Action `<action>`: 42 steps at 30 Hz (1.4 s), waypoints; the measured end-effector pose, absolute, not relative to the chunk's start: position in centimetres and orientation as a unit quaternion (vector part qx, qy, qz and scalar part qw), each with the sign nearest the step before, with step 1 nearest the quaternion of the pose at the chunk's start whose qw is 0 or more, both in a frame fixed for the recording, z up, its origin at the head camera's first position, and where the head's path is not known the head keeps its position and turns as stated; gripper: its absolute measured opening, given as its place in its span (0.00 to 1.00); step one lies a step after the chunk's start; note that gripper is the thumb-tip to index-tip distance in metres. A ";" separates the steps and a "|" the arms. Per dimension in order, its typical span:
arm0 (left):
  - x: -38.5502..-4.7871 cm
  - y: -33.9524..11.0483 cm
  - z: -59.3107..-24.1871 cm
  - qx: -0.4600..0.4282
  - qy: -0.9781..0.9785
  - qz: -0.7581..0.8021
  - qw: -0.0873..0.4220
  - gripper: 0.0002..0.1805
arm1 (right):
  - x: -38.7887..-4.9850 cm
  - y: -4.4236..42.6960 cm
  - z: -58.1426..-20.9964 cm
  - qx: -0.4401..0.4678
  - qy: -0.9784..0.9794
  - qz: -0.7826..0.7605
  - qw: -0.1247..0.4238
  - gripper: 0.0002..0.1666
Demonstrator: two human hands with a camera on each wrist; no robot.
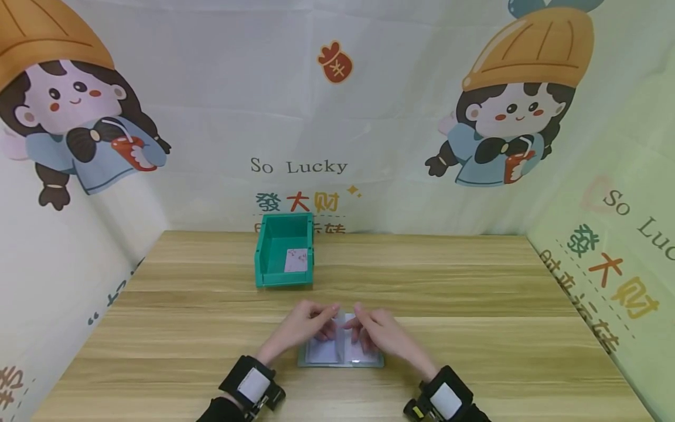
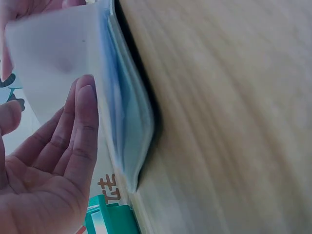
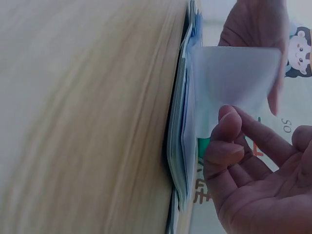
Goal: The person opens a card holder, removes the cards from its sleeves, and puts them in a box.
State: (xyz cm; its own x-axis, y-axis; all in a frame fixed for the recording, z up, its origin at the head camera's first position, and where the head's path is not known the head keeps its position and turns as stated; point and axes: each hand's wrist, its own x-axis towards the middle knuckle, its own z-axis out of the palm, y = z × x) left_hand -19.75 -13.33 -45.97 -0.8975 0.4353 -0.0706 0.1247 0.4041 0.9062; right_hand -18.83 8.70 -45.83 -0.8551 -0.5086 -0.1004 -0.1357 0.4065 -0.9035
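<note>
A small album point(image 1: 321, 354) with translucent sleeve pages lies spread on the table below both hands. One sleeve page point(image 3: 239, 70) stands up from the middle, between the hands. My left hand point(image 1: 313, 322) is over the album's left half; in the left wrist view its fingers point(image 2: 84, 117) extend beside the raised page, the thumb apart from them. Over the right half is my right hand point(image 1: 378, 331), its fingers loosely bent close to the page and its thumb away from them. Whether either hand's fingertips touch the page, I cannot tell.
Behind the album stands a green open-front bin point(image 1: 285, 280) with a pale patterned card point(image 1: 296, 261) inside. The wooden table point(image 1: 448, 281) meets a printed cloth backdrop point(image 1: 390, 176) at the back and sides.
</note>
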 end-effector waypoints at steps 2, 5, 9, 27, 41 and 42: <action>-19.7 -13.3 -45.9 0.161 0.838 0.505 0.131 0.25 | -18.9 8.5 -45.9 -0.220 0.824 -0.491 0.181 0.38; -19.7 -13.4 -45.8 0.143 0.856 0.487 0.101 0.19 | -18.9 8.2 -46.0 -0.235 0.832 -0.469 0.179 0.37; -19.6 -13.5 -45.7 0.104 0.876 0.466 0.071 0.09 | -18.9 8.1 -46.3 -0.241 0.840 -0.454 0.176 0.32; -19.0 -12.6 -45.4 0.058 0.938 0.340 0.037 0.23 | -19.6 11.1 -46.4 -0.217 0.903 -0.351 0.121 0.36; -19.1 -9.8 -45.8 0.139 0.926 0.344 0.064 0.03 | -20.3 12.2 -46.5 -0.247 0.886 -0.367 0.138 0.37; -19.1 -9.7 -45.8 0.134 0.926 0.347 0.070 0.03 | -20.3 12.2 -46.4 -0.247 0.886 -0.367 0.141 0.37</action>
State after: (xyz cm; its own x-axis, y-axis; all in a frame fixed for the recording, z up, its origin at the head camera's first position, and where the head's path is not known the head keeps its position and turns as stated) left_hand -19.11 -9.69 -45.80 -0.9546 0.2957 -0.0365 0.1990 0.7239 0.6606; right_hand -20.30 12.24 -46.41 -0.8384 -0.5408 -0.0683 -0.3336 0.6081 -0.7204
